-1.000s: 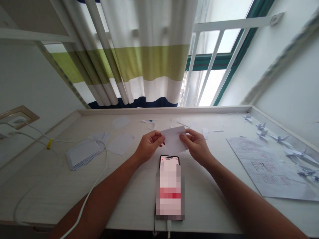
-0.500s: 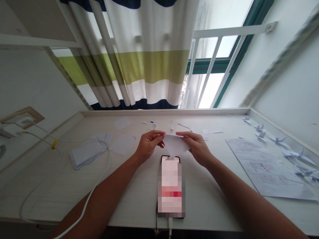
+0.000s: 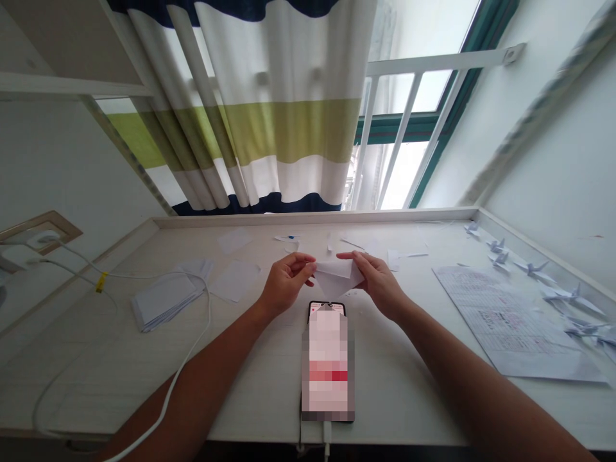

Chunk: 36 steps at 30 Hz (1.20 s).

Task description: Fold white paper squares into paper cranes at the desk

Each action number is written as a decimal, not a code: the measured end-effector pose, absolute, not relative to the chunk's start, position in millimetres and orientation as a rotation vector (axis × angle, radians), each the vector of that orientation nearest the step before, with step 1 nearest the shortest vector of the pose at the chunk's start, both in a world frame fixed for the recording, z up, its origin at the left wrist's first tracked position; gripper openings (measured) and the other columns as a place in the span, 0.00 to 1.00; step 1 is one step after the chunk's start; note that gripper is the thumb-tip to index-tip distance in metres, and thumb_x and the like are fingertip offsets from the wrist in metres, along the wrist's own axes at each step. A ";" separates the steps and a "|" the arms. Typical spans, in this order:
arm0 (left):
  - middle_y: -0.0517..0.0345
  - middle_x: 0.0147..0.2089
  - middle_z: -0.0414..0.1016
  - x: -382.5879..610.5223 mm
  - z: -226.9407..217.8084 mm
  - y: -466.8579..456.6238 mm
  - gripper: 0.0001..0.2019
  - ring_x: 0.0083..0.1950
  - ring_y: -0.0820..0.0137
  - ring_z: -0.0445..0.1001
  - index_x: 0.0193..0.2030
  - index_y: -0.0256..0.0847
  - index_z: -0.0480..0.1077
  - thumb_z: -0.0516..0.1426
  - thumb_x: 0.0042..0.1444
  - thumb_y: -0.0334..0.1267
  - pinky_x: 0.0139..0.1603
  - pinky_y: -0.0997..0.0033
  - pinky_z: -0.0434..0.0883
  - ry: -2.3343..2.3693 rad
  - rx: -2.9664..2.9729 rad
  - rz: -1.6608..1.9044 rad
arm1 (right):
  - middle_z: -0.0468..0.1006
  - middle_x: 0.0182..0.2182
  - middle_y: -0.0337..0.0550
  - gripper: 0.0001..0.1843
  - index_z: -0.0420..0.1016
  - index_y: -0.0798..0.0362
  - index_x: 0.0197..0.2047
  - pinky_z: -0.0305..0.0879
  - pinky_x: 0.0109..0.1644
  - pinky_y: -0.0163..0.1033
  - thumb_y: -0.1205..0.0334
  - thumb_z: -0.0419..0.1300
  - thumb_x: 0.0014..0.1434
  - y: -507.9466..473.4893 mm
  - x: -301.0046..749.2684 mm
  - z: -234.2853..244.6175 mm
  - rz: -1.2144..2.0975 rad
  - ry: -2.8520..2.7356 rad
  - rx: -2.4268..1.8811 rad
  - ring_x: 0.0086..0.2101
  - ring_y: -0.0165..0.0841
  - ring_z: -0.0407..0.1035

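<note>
A small white sheet of paper [image 3: 337, 282] is held up between both hands above the desk, its top part folded over toward me. My left hand [image 3: 289, 282] pinches its left edge between thumb and fingers. At the opposite side my right hand [image 3: 378, 282] grips the right edge, with the index finger along the top. Just below the paper lies a phone [image 3: 328, 359] with a lit, blurred screen and a white cable plugged into its lower end.
Left on the desk is a stack of white paper [image 3: 166, 298], crossed by a white cable [image 3: 210, 301]. A printed sheet [image 3: 510, 327] and several folded paper cranes [image 3: 572, 295] lie right. Paper scraps [image 3: 353, 244] are scattered behind my hands. A striped curtain [image 3: 289, 128] hangs beyond.
The paper's upper edge has come down toward me and now shows as a folded flap. My right fingers have shifted slightly along the top edge. The whole view has moved a little.
</note>
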<state>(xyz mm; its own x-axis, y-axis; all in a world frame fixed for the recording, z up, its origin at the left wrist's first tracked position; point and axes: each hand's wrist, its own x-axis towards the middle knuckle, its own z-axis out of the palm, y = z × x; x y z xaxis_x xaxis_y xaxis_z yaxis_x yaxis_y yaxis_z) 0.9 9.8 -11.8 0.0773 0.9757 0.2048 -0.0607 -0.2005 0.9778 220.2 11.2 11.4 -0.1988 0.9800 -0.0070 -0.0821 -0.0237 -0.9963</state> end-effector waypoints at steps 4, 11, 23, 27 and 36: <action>0.54 0.34 0.83 -0.1 -13.3 10.4 0.19 0.34 0.67 0.81 0.44 0.37 0.80 0.68 0.58 0.52 0.33 0.68 0.82 1.015 1.341 1.313 | 0.83 0.45 0.49 0.27 0.87 0.49 0.48 0.74 0.35 0.39 0.35 0.66 0.61 12.2 221.7 11.4 1.405 -1.328 -1.058 0.39 0.38 0.75; 0.57 0.26 0.78 0.8 -15.1 13.0 0.25 0.27 0.70 0.77 0.35 0.36 0.80 0.67 0.55 0.62 0.29 0.69 0.80 1.065 1.253 1.362 | 0.85 0.38 0.44 0.25 0.84 0.48 0.51 0.76 0.36 0.40 0.37 0.69 0.60 9.6 222.6 15.0 1.508 -1.321 -0.959 0.35 0.37 0.79; 0.50 0.31 0.82 5.0 -3.8 3.4 0.26 0.33 0.62 0.85 0.35 0.35 0.77 0.65 0.57 0.62 0.27 0.71 0.77 1.103 1.252 1.267 | 0.86 0.36 0.45 0.24 0.83 0.51 0.43 0.77 0.41 0.46 0.46 0.79 0.49 16.7 224.2 12.8 1.275 -1.152 -0.964 0.37 0.39 0.78; 0.54 0.33 0.82 5.9 -4.4 1.3 0.26 0.34 0.65 0.82 0.38 0.37 0.80 0.65 0.57 0.63 0.29 0.69 0.80 1.047 1.327 1.284 | 0.85 0.34 0.44 0.23 0.83 0.51 0.43 0.77 0.41 0.47 0.45 0.78 0.50 14.5 224.3 15.8 1.339 -1.230 -0.944 0.36 0.41 0.78; 0.52 0.34 0.84 8.7 -1.4 2.5 0.27 0.30 0.62 0.84 0.43 0.35 0.78 0.70 0.52 0.59 0.24 0.70 0.78 1.051 1.190 1.351 | 0.87 0.42 0.49 0.24 0.83 0.53 0.48 0.80 0.45 0.48 0.48 0.77 0.54 8.6 218.6 14.0 1.450 -1.298 -0.872 0.41 0.41 0.81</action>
<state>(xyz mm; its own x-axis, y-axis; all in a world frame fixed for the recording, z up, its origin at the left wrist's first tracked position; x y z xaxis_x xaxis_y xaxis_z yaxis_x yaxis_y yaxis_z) 8.7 2.5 -1.4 -0.0057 0.9936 0.1129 -0.1349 -0.1127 0.9844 218.6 8.6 14.0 -0.2766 0.9568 0.0890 -0.1943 0.0350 -0.9803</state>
